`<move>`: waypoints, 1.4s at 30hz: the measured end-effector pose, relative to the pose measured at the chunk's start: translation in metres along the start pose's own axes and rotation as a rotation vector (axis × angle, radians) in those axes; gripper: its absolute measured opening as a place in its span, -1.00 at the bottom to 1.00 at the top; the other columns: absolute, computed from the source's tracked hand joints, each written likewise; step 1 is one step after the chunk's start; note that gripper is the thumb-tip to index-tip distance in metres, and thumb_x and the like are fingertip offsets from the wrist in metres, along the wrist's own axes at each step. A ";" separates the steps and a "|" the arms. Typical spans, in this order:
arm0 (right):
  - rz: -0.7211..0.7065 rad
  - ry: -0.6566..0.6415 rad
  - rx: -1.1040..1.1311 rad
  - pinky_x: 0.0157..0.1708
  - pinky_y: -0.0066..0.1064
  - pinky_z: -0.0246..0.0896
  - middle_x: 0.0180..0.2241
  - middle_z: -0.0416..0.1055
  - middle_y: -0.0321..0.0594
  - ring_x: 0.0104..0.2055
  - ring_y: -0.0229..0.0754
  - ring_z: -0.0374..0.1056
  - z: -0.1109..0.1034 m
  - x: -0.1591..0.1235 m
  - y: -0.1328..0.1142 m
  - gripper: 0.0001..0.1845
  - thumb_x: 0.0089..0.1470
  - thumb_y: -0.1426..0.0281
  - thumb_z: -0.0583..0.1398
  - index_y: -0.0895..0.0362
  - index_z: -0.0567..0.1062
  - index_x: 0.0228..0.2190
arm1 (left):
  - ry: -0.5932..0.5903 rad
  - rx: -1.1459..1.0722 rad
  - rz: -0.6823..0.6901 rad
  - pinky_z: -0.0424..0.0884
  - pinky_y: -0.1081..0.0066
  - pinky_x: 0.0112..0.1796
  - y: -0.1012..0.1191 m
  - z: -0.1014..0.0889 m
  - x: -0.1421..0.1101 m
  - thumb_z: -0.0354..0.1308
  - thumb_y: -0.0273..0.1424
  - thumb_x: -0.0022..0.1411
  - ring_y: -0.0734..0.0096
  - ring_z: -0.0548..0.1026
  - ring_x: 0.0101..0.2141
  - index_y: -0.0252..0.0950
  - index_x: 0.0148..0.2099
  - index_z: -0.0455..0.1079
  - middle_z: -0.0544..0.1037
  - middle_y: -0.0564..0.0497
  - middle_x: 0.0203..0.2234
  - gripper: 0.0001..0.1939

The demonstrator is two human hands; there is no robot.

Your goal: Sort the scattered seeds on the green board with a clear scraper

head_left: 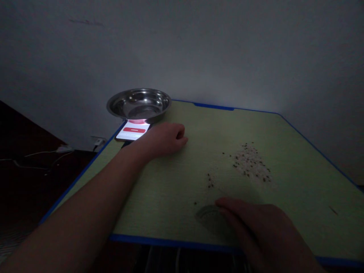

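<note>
My left hand (170,139) rests on the table in a loose fist, beside the phone, with nothing showing in it. My right hand (256,223) is low over the near part of the table. Its thumb and fingers pinch a thin see-through piece with a curved edge (209,218); faint marks along the curve make it look like a protractor. Part of the piece is hidden by the fingers. Beyond this hand lies a spread of pale grains mixed with small dark beans or seeds (251,163). A smaller scatter of dark seeds (210,180) lies nearer.
A shiny metal bowl (139,104) stands at the table's far left corner. Just in front of it, a phone (133,130) with a lit screen lies at the left edge. The pale green table (298,212) has a blue rim and backs onto a wall. Cables (65,149) run on the left.
</note>
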State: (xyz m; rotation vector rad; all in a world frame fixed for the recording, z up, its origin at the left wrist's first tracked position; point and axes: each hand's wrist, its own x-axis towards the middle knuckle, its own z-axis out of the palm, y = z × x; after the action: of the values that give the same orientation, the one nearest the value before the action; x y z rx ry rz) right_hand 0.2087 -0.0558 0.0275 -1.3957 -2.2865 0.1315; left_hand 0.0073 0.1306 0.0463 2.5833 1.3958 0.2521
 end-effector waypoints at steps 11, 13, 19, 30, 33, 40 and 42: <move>0.223 0.187 -0.271 -0.61 -0.37 0.40 -0.44 0.61 -0.18 -0.58 -0.12 0.50 -0.015 -0.001 0.034 -0.67 0.23 0.34 0.00 0.14 0.55 -0.32 | -0.009 -0.014 -0.001 0.10 0.39 -0.50 0.000 -0.001 0.000 -0.03 -0.18 0.16 0.44 0.31 -0.52 -0.25 -0.38 0.34 0.47 0.00 -0.49 -0.73; 0.239 0.203 -0.224 -0.59 -0.41 0.41 -0.43 0.61 -0.19 -0.56 -0.14 0.51 -0.016 -0.001 0.031 -0.69 0.22 0.33 0.02 0.14 0.54 -0.31 | -0.011 -0.017 -0.002 0.10 0.40 -0.50 0.000 -0.001 0.000 -0.02 -0.18 0.16 0.44 0.31 -0.53 -0.26 -0.39 0.33 0.46 0.00 -0.49 -0.74; 0.254 0.217 -0.026 -0.47 -0.41 0.42 -0.34 0.61 -0.18 -0.43 -0.15 0.54 0.004 0.019 -0.001 -0.67 0.22 0.41 -0.02 0.12 0.52 -0.16 | -0.017 0.004 -0.001 0.10 0.40 -0.49 0.000 -0.003 0.000 -0.02 -0.18 0.15 0.44 0.31 -0.52 -0.25 -0.41 0.31 0.45 0.00 -0.50 -0.73; 0.320 0.097 -0.183 -0.44 -0.31 0.38 -0.34 0.59 -0.11 -0.41 -0.10 0.51 0.019 0.035 0.008 -0.66 0.20 0.48 -0.01 0.14 0.53 -0.15 | -0.033 0.045 -0.015 0.10 0.41 -0.52 0.002 -0.006 0.001 -0.06 -0.17 0.18 0.44 0.33 -0.54 -0.26 -0.43 0.28 0.46 0.00 -0.52 -0.71; 0.367 0.117 -0.277 -0.46 -0.30 0.37 -0.35 0.60 -0.12 -0.43 -0.08 0.51 0.007 0.025 0.029 -0.68 0.21 0.45 0.01 0.13 0.54 -0.18 | -0.034 0.040 -0.009 0.10 0.41 -0.52 0.001 -0.006 0.001 -0.06 -0.18 0.18 0.44 0.34 -0.53 -0.26 -0.42 0.28 0.46 -0.01 -0.51 -0.72; 0.491 0.132 -0.461 -0.48 -0.28 0.34 -0.42 0.60 -0.12 -0.47 -0.02 0.51 -0.025 0.009 0.079 -0.69 0.23 0.36 0.03 0.16 0.55 -0.19 | -0.031 0.020 -0.002 0.10 0.41 -0.51 -0.003 -0.004 0.001 -0.07 -0.19 0.17 0.42 0.34 -0.53 -0.25 -0.41 0.30 0.46 -0.01 -0.51 -0.73; 0.489 0.176 -0.421 -0.46 -0.28 0.34 -0.40 0.60 -0.11 -0.46 -0.02 0.51 -0.027 0.011 0.079 -0.69 0.22 0.36 0.03 0.17 0.55 -0.20 | -0.035 0.013 0.007 0.11 0.40 -0.50 -0.004 -0.004 0.001 -0.08 -0.19 0.18 0.41 0.35 -0.52 -0.25 -0.40 0.31 0.46 -0.02 -0.50 -0.72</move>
State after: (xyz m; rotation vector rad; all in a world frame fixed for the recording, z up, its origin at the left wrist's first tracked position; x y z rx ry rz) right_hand 0.2808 -0.0123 0.0309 -2.0707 -1.8543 -0.3284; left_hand 0.0037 0.1340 0.0489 2.5902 1.3816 0.1978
